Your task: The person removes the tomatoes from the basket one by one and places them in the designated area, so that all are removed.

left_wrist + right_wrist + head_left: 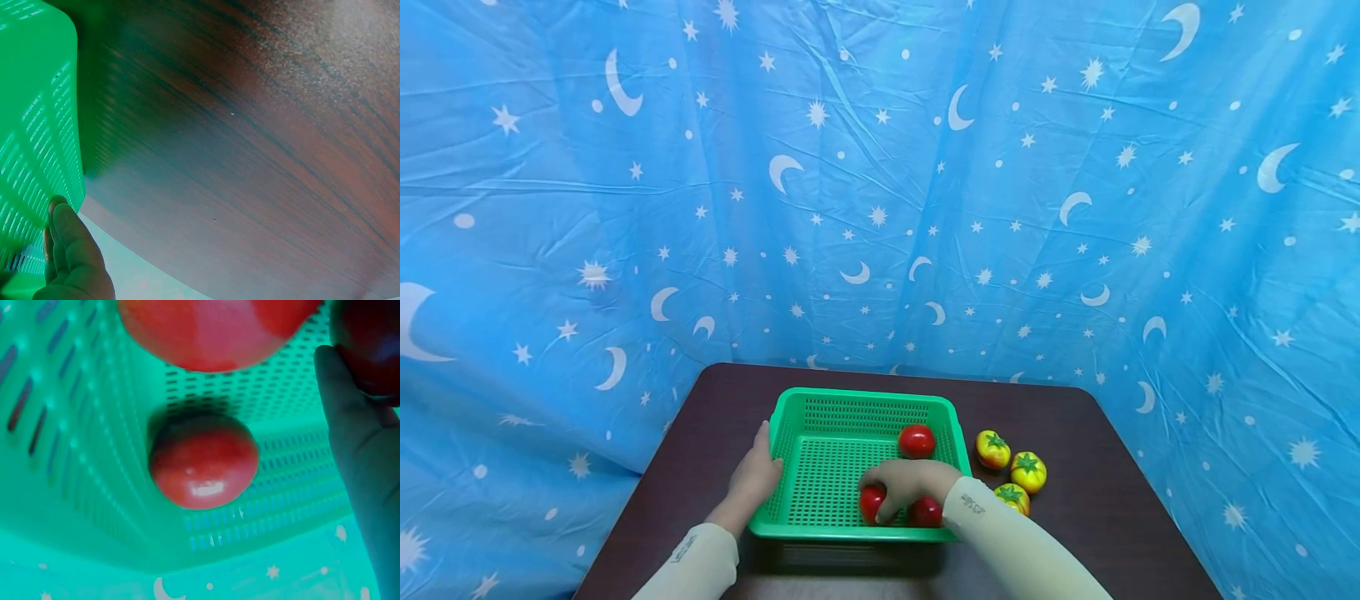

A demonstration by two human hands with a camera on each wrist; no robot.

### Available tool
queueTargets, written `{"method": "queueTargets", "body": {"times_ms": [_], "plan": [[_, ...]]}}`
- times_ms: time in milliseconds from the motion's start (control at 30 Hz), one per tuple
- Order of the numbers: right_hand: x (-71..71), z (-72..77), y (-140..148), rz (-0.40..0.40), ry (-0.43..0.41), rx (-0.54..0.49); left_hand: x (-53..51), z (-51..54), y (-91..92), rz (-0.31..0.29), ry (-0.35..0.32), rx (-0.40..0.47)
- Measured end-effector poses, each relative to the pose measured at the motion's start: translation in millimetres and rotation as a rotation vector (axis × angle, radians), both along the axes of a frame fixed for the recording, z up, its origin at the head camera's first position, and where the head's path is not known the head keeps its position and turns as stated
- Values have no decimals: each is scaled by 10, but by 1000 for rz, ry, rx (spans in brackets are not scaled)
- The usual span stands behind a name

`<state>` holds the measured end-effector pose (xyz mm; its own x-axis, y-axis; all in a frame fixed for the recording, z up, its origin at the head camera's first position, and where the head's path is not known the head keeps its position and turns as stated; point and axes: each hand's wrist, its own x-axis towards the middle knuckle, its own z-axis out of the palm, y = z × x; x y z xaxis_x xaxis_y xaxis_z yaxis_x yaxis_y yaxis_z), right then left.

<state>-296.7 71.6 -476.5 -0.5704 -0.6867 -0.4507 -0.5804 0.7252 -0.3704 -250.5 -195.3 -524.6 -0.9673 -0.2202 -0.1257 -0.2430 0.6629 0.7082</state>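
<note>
A green plastic basket (820, 532) with slotted walls stands on the dark table. My left hand (752, 479) holds its left side, fingers flat along the outer wall and the thumb over the rim; the left wrist view shows these fingers (78, 250) against the slots. Inside the basket, my right hand (910, 479) grips a red tomato (871, 503) low over the front part of the floor. Just right of it, partly under the wrist, lies a second red tomato (926, 512). Another red tomato (917, 442) sits near the back right corner, also visible as a tomato (203, 461) in the right wrist view.
Outside the basket on the right lie three yellow-and-red fruits with green star-shaped tops, one (992, 450) at the back, another (1028, 472) farther right, and a third (1012, 497) partly behind the right sleeve. A blue curtain (880, 208) with moons and stars hangs behind the table (1097, 500).
</note>
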Motion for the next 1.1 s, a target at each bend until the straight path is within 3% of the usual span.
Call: {"method": "queueTargets", "body": {"times_ms": [533, 833, 1100], "plan": [[-125, 336, 225, -102, 29, -284, -15, -33, -2, -1, 19, -11], [-147, 366, 413, -149, 39, -438, -12, -27, -7, -3, 8, -16], [-111, 369, 577, -242, 30, -524, -21, -27, -4, -3, 4, -4]]}}
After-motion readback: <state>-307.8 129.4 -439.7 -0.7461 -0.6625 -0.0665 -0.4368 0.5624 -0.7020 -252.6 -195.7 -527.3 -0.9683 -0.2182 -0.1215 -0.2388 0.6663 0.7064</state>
